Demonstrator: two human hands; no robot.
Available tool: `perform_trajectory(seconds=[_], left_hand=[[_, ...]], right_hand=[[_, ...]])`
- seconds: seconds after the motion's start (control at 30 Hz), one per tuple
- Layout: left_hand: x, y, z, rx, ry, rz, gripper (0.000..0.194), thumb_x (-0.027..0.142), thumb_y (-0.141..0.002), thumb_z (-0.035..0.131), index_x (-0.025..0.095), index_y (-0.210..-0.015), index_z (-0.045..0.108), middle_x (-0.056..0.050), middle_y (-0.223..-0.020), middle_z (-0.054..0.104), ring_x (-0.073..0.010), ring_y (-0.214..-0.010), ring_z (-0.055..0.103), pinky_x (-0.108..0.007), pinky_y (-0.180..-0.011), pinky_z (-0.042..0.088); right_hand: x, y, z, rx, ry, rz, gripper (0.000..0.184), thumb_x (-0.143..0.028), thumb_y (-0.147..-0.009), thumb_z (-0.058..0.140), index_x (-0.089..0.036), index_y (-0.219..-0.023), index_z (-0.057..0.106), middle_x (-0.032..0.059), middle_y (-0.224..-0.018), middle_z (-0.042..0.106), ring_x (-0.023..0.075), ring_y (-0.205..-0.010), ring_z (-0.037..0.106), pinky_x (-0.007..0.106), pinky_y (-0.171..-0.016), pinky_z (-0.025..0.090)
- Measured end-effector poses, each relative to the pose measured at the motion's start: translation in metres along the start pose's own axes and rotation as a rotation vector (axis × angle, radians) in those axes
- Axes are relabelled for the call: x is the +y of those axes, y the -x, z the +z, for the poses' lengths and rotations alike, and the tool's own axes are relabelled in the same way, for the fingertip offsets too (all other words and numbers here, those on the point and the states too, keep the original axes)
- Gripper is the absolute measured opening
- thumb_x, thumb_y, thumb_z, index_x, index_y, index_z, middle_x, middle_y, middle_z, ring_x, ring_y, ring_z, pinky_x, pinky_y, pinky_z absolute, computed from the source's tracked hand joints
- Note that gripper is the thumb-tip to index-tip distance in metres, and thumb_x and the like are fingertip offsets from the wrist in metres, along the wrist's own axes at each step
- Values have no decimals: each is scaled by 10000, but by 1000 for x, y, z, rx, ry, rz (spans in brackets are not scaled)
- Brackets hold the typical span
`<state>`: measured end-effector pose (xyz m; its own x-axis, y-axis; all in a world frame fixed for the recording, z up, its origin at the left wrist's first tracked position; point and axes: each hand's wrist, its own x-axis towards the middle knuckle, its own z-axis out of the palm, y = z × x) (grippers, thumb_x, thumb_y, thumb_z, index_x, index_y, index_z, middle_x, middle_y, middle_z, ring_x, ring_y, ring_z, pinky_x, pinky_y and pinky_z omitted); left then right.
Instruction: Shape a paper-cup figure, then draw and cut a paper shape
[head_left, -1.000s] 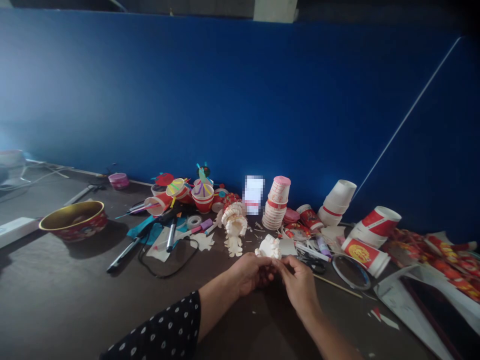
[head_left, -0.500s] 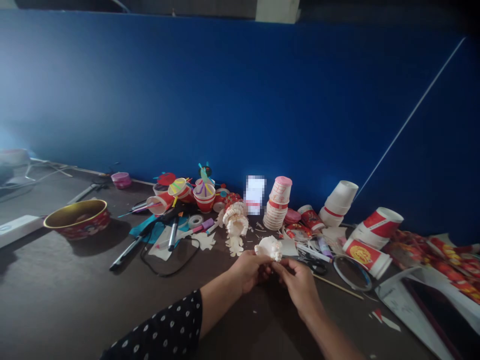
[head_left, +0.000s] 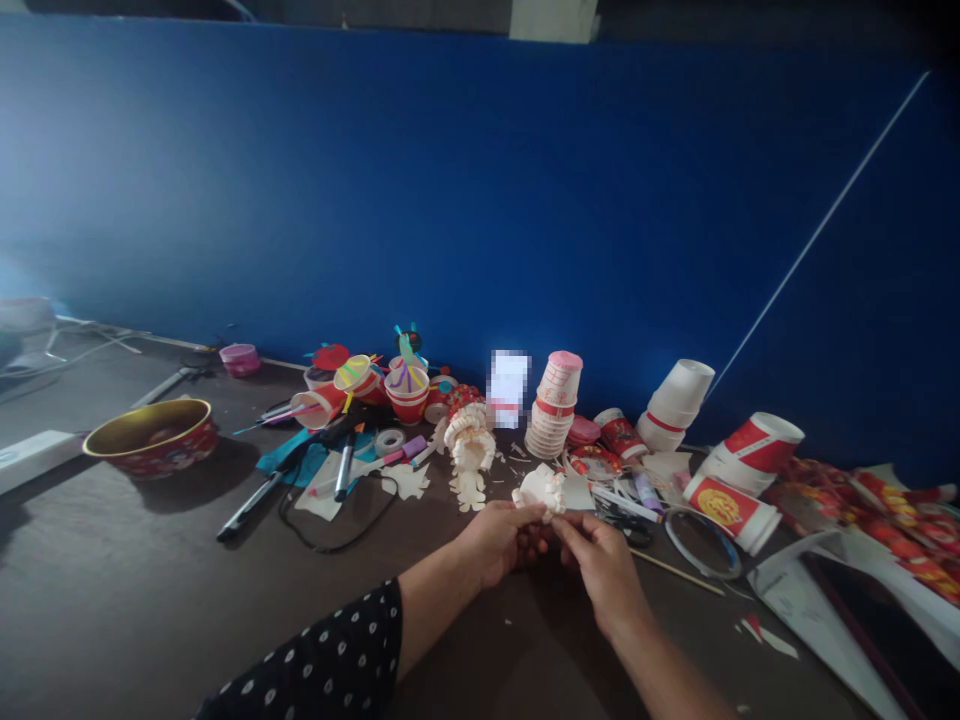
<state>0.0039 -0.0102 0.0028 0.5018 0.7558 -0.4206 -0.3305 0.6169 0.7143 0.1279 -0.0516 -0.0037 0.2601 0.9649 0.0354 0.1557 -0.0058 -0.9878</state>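
Note:
A small white cut-paper cup piece [head_left: 541, 489] with curled fringes is held above the dark table [head_left: 135, 590] by both hands. My left hand [head_left: 499, 540] is closed around its lower left side. My right hand [head_left: 604, 570] pinches its right edge with the fingertips. A similar fringed white paper figure [head_left: 470, 452] stands just beyond, to the left.
A gold-lined red bowl [head_left: 150, 436] sits at the left. Decorated red cups [head_left: 379, 385], pens [head_left: 343, 470], a tape roll [head_left: 388, 441] and a black cable [head_left: 337, 520] lie behind. Stacked cups [head_left: 553, 405], tipped red-and-white cups [head_left: 739, 480], scissors [head_left: 626, 525], a ring [head_left: 703, 545] and a skewer [head_left: 675, 573] crowd the right.
Both hands keep their hold on the paper piece and have shifted it only slightly. Nothing else moved.

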Motion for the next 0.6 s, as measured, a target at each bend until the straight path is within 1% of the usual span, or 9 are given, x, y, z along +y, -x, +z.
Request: perform_trajectory(seconds=[0.1,0.2,0.43,0.6], left_hand=[[1,2,0,-21,13,-8,190,234,-772,504,73,-691,564,-30,-533,567,-81,-416,523,-174,-412,345],[1,1,0,-25,9,-21,226,271,-786,479,76,-708,564,-32,-553,573,-85,-419,524,-180,-412,341],[0,-3,-4,-21,-91,-43,200,223,-767,470,74,-662,553,-27,-530,560,-88,-406,524,-173,-379,307],[2,-3,-4,-52,-132,-80,231,213,-770,447,72,-621,552,-24,-492,544,-79,-373,497,-171,-349,283]], right_hand=[[-2,0,0,24,-26,5,283,-422,-598,635,-141,-638,634,-30,-422,510,104,-412,419,214,-424,306],[-1,0,1,34,-40,11,270,-410,-605,635,-145,-654,635,-30,-435,514,107,-422,423,215,-426,302],[1,1,1,25,-52,5,220,-382,-638,619,-163,-649,618,-51,-430,491,101,-428,410,211,-439,304],[0,1,1,20,-34,5,261,-412,-619,627,-152,-646,626,-33,-444,521,108,-424,428,217,-432,317]])
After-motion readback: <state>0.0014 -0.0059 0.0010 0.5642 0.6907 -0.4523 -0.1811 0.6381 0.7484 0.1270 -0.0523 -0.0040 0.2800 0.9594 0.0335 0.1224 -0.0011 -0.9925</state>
